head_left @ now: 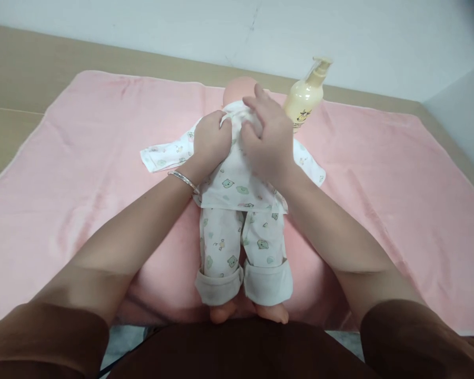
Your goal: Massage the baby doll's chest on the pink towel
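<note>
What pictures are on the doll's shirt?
The shirt is white with green animal faces, best seen in the head view.

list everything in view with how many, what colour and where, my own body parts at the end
Baby doll: one, pinkish, lying on the blanket
Long-sleeved top: one, white with green animal print, on the doll
Trousers: one pair, white with matching print, cuffs turned up, on the doll
Pump bottle: one, pale yellow, beyond your right hand
Blanket: one, pink, under the doll
Table: one, light wood, under the blanket
Wall: white, behind the table
Bangle: at least one, silver, left wrist
Clothing: dark brown, bottom edge
Forearms: two, bare, either side of the doll
Hands: two, bare, at the top's neckline
</note>
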The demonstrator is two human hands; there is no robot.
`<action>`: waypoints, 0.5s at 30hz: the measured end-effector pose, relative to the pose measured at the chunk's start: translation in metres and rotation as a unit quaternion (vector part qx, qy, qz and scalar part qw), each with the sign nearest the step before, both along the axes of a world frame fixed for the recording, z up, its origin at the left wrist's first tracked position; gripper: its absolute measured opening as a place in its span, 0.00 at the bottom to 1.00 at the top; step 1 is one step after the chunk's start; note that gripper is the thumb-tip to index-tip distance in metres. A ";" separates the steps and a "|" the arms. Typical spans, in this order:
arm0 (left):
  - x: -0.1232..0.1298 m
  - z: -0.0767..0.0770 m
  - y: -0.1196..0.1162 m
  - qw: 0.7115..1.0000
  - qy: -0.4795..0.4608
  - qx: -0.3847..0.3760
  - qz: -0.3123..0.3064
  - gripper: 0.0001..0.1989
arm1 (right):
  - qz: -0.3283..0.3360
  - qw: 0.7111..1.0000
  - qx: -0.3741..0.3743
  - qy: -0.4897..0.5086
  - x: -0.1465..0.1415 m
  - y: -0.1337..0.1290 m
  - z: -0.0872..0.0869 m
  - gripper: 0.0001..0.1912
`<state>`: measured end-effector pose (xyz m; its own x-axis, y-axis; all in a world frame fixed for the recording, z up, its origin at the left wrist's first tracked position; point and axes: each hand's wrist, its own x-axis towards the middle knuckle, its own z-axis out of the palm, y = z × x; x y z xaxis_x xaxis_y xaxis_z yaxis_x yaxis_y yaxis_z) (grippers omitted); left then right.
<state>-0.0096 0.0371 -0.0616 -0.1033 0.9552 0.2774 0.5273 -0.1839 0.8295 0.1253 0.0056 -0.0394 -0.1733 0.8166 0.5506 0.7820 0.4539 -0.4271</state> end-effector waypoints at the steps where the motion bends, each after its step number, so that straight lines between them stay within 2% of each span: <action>1: 0.000 0.000 0.000 1.000 -0.002 -0.005 0.000 0.12 | -0.004 1.000 0.016 0.006 0.001 0.000 0.001 0.25; 3: 0.000 0.001 -0.001 1.000 0.002 -0.011 0.000 0.11 | -0.006 1.000 0.022 0.008 0.002 0.004 -0.002 0.25; 7: 0.001 0.003 -0.001 1.000 0.023 -0.012 -0.003 0.12 | 0.017 0.999 -0.038 -0.010 0.003 0.011 -0.007 0.23; 9: 0.002 0.003 -0.001 1.000 0.029 -0.011 -0.002 0.12 | 0.014 0.999 -0.048 -0.012 0.006 0.006 0.006 0.24; 12: 0.002 0.005 -0.003 0.999 0.037 -0.009 0.003 0.12 | 0.000 1.000 -0.019 -0.006 0.011 -0.010 0.033 0.26; 14: 0.002 0.005 -0.004 0.999 0.038 -0.009 0.001 0.12 | -0.013 1.000 -0.012 -0.008 0.010 -0.015 0.040 0.26; 15: 0.002 0.005 -0.004 0.999 0.038 -0.009 0.000 0.12 | -0.017 0.999 -0.021 -0.018 0.008 -0.015 0.037 0.27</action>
<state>-0.0078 0.0331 -0.0563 -0.0831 0.9602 0.2667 0.5887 -0.1687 0.7906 0.1330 -0.0090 -0.0026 -0.1630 0.8452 0.5090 0.8121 0.4079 -0.4173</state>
